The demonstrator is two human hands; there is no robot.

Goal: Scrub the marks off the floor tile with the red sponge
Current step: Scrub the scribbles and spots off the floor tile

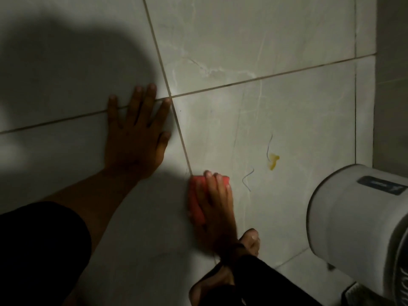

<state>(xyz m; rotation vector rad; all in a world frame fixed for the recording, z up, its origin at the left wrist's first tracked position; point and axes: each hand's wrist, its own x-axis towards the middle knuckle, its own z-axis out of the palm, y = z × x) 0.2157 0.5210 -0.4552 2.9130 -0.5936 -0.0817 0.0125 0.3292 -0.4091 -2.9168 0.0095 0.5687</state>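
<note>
The red sponge lies flat on the pale marbled floor tile, pressed down by my right hand, whose fingers wrap over its top. To the right of the sponge the tile bears a yellow stain and two thin dark squiggly pen lines. The sponge sits left of these marks, apart from them. My left hand rests flat on the neighbouring tile with fingers spread, across a grout line, holding nothing.
A white cylindrical appliance with a dark label lies on the floor at the right, close to the marks. A wall base runs along the right edge. My bare foot is just behind the right hand. Dark shadow covers the left floor.
</note>
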